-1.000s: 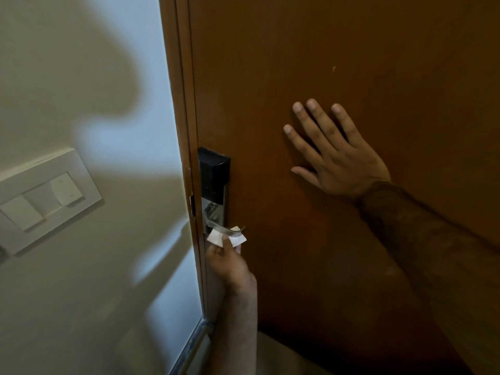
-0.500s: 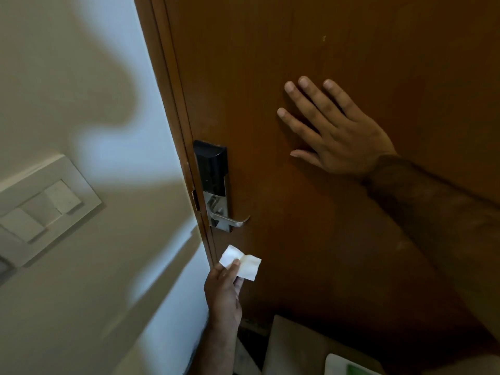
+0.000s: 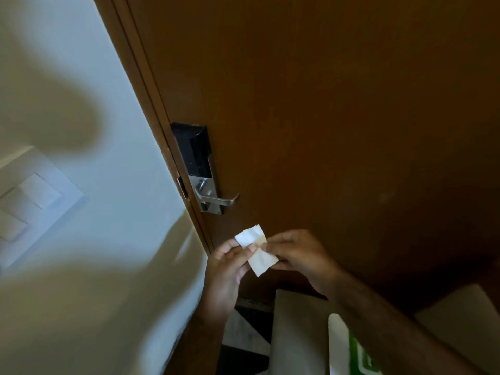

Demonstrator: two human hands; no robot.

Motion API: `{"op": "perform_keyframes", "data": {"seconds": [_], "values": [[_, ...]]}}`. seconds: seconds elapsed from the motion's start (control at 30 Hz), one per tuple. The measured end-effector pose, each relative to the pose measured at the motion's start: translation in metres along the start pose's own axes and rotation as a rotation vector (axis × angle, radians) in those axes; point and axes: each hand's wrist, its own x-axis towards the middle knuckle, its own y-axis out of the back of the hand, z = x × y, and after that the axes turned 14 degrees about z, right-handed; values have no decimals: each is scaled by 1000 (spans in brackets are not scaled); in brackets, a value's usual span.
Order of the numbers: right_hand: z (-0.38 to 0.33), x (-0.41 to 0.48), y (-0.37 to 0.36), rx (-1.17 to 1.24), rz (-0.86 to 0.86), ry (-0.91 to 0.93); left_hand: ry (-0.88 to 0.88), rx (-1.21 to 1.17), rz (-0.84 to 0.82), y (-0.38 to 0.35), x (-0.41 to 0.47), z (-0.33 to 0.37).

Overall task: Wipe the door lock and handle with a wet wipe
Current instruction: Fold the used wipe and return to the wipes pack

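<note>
A black and silver door lock (image 3: 195,155) sits on the left edge of the brown door (image 3: 324,117). Its silver lever handle (image 3: 221,200) points right, below the black panel. Under the handle, both hands hold a small folded white wet wipe (image 3: 257,249). My left hand (image 3: 226,269) pinches the wipe's left side with thumb and fingers. My right hand (image 3: 295,253) grips its right side. The wipe is clear of the lock and handle, a short way below them.
A pale wall with a white switch plate (image 3: 35,201) lies left of the door frame (image 3: 151,117). Below the hands are a grey flat surface (image 3: 297,334) and a white and green packet (image 3: 351,350) at the bottom edge.
My right hand left the door panel and came down to the wipe. My left hand dropped away from the handle with the wipe. The view tilted downward.
</note>
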Motion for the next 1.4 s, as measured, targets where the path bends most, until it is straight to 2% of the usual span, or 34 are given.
{"op": "perform_keyframes", "data": {"seconds": [0.1,0.27,0.47,0.57,0.67,0.83,0.9,1.03,1.13,1.3,1.4], "values": [[8,-5,2,139,31,-112,-78,112,-3,-2,-5,4],[14,-12,8,387,47,-252,-265,309,-128,1,-15,11],[40,-15,21,458,58,-278,-225,448,-226,5,-19,-8],[68,-19,32,543,47,-307,-258,576,-244,3,-20,-24],[116,-23,45,436,82,-308,-192,716,-274,-1,-17,-60],[220,-23,61,463,237,-458,205,854,-230,6,-20,-154],[263,-23,65,495,310,-517,256,945,-232,14,-22,-197],[356,-10,69,434,472,-611,243,1127,-229,24,-22,-293],[421,13,69,346,548,-605,200,1228,-264,22,-6,-358],[489,67,74,129,682,-469,-38,1359,-322,3,33,-436],[512,100,80,-140,743,-336,-142,1352,-277,-4,53,-471]]}}
